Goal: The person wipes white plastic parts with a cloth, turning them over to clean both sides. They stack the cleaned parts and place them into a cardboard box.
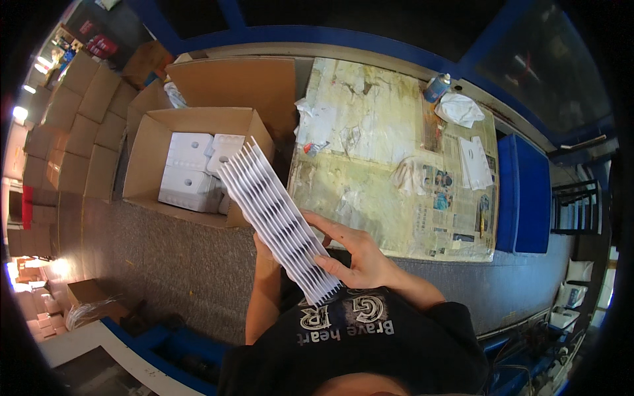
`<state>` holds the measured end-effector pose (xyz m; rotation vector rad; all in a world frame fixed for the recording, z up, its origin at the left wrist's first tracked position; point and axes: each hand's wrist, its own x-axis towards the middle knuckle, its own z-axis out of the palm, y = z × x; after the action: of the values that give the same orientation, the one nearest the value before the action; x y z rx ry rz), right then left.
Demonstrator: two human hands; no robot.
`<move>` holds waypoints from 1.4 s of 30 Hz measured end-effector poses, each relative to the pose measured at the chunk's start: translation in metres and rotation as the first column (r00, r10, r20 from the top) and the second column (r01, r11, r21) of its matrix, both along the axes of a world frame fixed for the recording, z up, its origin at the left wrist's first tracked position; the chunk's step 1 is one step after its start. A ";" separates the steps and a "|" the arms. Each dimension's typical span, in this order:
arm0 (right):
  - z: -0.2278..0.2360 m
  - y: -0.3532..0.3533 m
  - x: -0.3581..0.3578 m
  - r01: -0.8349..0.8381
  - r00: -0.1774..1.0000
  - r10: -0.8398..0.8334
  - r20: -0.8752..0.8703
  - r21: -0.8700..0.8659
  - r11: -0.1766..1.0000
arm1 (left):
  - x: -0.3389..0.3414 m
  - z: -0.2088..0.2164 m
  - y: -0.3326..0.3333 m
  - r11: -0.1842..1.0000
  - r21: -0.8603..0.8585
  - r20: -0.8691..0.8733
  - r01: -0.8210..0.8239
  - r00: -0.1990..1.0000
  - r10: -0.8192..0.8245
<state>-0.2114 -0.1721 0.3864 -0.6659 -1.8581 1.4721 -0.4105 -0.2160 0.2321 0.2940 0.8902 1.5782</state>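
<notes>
Held in front of my chest is a tilted stack of thin white plates [281, 221], seen edge-on with narrow gaps between them. My right hand [356, 254] grips its right side, thumb on the near face and fingers toward the far side. My left hand [263, 249] supports the stack from the left and beneath; most of its fingers are hidden behind it. Just beyond the stack's upper end stands an open cardboard box [148, 155], holding several piles of similar white plates [188, 178] with a small round hole in each top.
A worktable [356, 158] covered in stained paper stands ahead. On it are a blue spray can [437, 87], a white cloth [460, 110] and loose white plates [474, 164]. A blue bin [524, 195] stands right; stacked cartons [72, 125] line the left.
</notes>
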 end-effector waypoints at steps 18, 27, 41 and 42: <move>-0.350 0.124 0.252 0.832 0.138 -0.686 0.714 0.293 0.472 | 0.041 -0.203 0.071 0.774 -0.583 -0.427 0.246 0.718 -0.550; -0.312 0.119 0.140 0.841 0.394 -0.784 0.479 0.156 0.518 | 0.101 -0.103 0.126 0.841 -0.398 -0.779 0.365 0.349 -0.520; -0.077 0.073 0.078 0.445 0.630 -0.651 0.423 0.491 0.749 | 0.153 0.078 0.107 0.885 -0.090 -0.923 0.456 0.296 -0.246; -0.077 0.070 0.074 0.416 0.578 -0.687 0.440 0.565 0.712 | 0.150 0.086 0.102 0.895 -0.088 -0.943 0.437 0.254 -0.217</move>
<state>-0.1377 -0.1016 0.3097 -1.5121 -2.0303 0.4037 -0.2602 -0.1143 0.3178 1.6054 1.4249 0.9527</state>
